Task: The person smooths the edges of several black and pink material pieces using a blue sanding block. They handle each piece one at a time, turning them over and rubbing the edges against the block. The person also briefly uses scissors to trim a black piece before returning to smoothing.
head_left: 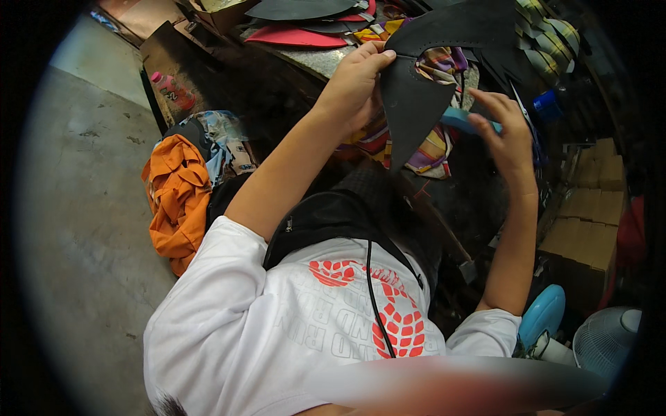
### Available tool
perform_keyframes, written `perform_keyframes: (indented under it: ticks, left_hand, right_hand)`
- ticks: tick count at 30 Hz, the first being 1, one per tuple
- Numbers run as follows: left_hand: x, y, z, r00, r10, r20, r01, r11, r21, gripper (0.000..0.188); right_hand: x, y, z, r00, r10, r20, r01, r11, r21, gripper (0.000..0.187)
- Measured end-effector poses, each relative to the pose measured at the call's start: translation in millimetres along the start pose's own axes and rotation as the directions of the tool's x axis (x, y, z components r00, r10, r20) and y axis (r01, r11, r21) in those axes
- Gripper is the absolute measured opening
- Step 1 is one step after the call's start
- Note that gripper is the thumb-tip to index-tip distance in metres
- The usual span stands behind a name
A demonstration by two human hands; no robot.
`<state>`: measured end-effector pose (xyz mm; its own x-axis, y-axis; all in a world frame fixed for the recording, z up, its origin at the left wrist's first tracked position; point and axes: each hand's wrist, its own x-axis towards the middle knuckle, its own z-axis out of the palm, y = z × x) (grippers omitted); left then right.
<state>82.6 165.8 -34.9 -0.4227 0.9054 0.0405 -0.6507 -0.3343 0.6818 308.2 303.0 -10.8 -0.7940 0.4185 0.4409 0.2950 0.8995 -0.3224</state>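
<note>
My left hand (361, 80) pinches the edge of a curved black sheet piece (415, 104), which looks like leather or a similar material. It has a seam near my thumb and a row of small holes along its upper arm. My right hand (508, 132) is to the right of the piece, index finger stretched out. A blue strip-like thing (458, 119), perhaps a tool handle, runs behind its thumb into the palm; its full shape is hidden. Multicoloured plaid cloth (430, 154) shows beneath and through the black piece.
Black and red flat pieces (298, 36) lie stacked on the far worktop. Plaid strips (551, 48) and a blue cylinder (548, 104) are at right, above cardboard boxes (586, 208). Orange cloth (179, 191) hangs at left near a pink-capped bottle (172, 91). A fan (607, 340) stands lower right.
</note>
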Motion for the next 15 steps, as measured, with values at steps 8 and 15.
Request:
perform_keyframes:
  ticks: [8, 15]
  left_hand:
    - [-13.1, -12.1, -11.1, 0.928, -0.132, 0.349, 0.198, 0.967, -0.163, 0.018]
    - [-21.7, -16.8, -5.8, 0.932, -0.191, 0.308, 0.292, 0.899, -0.326, 0.023]
  right_hand:
    - [-41.7, 96.6, -38.0, 0.772, 0.615, -0.162, -0.554, 0.526, -0.645, 0.036]
    - [-50.1, 116.4, -43.9, 0.789, 0.600, -0.135, -0.552, 0.595, -0.585, 0.043]
